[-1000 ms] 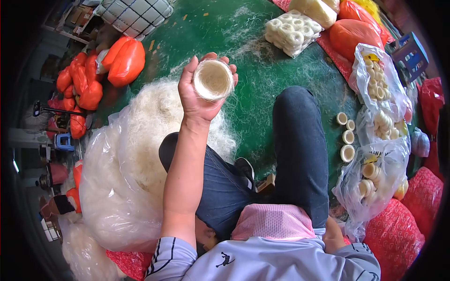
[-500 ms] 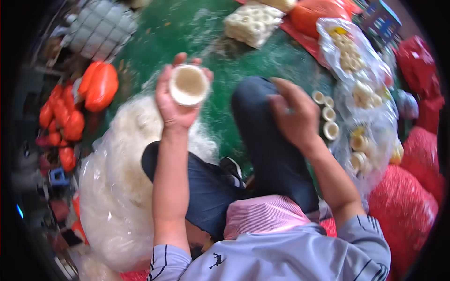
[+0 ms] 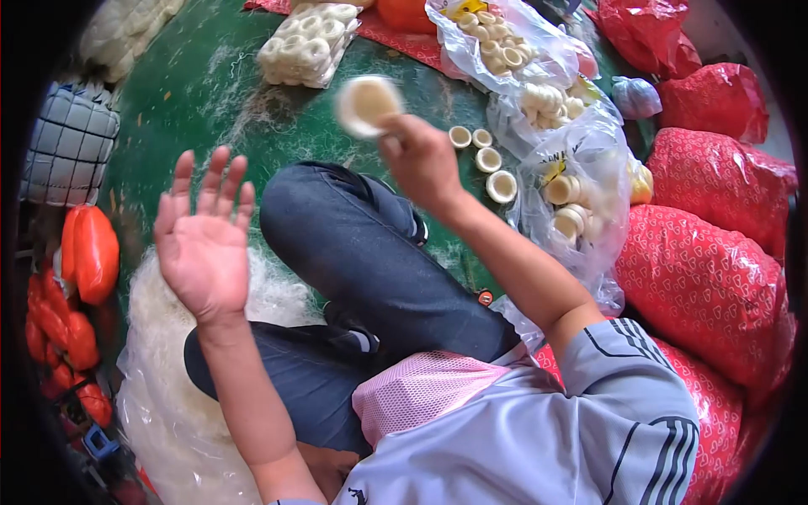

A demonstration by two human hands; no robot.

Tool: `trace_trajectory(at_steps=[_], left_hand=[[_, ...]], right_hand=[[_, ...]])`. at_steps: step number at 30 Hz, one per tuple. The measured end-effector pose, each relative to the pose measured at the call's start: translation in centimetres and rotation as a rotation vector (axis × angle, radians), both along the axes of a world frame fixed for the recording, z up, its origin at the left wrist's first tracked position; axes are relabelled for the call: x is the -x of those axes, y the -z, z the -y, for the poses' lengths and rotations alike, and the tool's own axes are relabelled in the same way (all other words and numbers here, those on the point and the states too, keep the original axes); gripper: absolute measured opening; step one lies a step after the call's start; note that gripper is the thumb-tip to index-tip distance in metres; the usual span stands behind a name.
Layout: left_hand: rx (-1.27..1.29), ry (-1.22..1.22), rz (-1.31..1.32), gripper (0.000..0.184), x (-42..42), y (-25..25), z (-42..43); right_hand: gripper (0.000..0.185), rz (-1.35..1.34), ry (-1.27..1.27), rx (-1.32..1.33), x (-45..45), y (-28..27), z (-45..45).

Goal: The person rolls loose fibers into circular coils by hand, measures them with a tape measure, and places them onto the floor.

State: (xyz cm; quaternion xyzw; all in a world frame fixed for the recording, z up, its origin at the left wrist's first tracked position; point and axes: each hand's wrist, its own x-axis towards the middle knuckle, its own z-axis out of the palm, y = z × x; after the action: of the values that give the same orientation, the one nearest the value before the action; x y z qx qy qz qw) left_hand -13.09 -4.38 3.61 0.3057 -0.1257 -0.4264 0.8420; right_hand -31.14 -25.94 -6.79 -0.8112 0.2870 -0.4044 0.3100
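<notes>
My right hand (image 3: 421,164) pinches a shallow round cream-coloured cup-shaped piece (image 3: 370,105) by its right edge, above my bent knee. Its rim is pale and its hollow is beige; motion blurs it, so its material is unclear. On the left, my left hand (image 3: 206,252) is held palm up with its fingers apart, nothing in it. Below that hand lies a big clear plastic bag of whitish loose fibre (image 3: 181,362). Several smaller round cups (image 3: 502,187) sit on the green floor to the right of my right hand.
Clear plastic bags (image 3: 581,168) of similar pale pieces lie on the right, beside red heart-patterned sacks (image 3: 707,286). A packed block of pale rings (image 3: 310,44) lies ahead. Orange bags (image 3: 91,252) and a grey strapped bundle (image 3: 71,143) are at the left. Loose fibres litter the green floor (image 3: 210,101).
The cup-shaped piece has passed from my left hand to my right, which has lifted off my knee. My left hand is now bare and spread. The view has swung rightward.
</notes>
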Motion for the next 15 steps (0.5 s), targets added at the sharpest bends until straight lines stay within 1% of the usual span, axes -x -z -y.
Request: trace_trajectory(at_steps=[1, 2, 3, 4, 5, 7, 8, 10, 11, 14, 15], left_hand=[[0.004, -0.011, 0.015, 0.056, -0.4, -0.2, -0.4], [0.005, -0.020, 0.031, 0.056, -1.0, -0.3, -0.9], [0.006, -0.028, 0.049, 0.056, -1.5, -0.4, -1.3], [0.005, -0.024, 0.065, 0.055, -1.9, -0.3, -1.5], [0.003, -0.022, 0.080, 0.055, -2.2, -0.2, -1.7], [-0.032, -0.030, 0.102, 0.055, -2.2, -0.2, -1.5], [-0.046, -0.024, 0.108, 0.056, -2.1, 0.0, -1.3], [-0.072, -0.014, 0.125, 0.057, -2.1, 0.4, -1.0], [-0.128, -0.053, 0.126, 0.058, -1.8, 0.5, -0.8], [-0.186, -0.071, 0.113, 0.060, -1.7, 1.2, -0.3], [-0.234, -0.102, 0.107, 0.060, -1.5, 1.2, -0.1]], right_hand=[[0.019, -0.149, 0.095, -0.099, 1.0, 3.3, 3.0], [0.023, -0.353, 0.203, -0.104, 2.1, 7.8, 5.8], [0.025, -0.489, 0.263, -0.206, 3.3, 12.2, 8.0], [0.027, -0.382, 0.293, -0.327, 4.9, 18.3, 10.0], [0.037, -0.541, 0.297, -0.415, 6.1, 21.8, 11.5], [0.043, -0.607, 0.277, -0.443, 8.3, 28.3, 13.1], [0.047, -0.640, 0.265, -0.458, 8.7, 30.0, 13.6], [0.060, -0.757, 0.243, -0.578, 8.2, 30.2, 14.0], [0.068, -0.814, 0.231, -0.642, 7.9, 30.4, 14.0], [0.071, -0.748, 0.236, -0.663, 6.9, 33.3, 14.9], [0.070, -0.749, 0.240, -0.679, 6.5, 33.5, 15.2]])
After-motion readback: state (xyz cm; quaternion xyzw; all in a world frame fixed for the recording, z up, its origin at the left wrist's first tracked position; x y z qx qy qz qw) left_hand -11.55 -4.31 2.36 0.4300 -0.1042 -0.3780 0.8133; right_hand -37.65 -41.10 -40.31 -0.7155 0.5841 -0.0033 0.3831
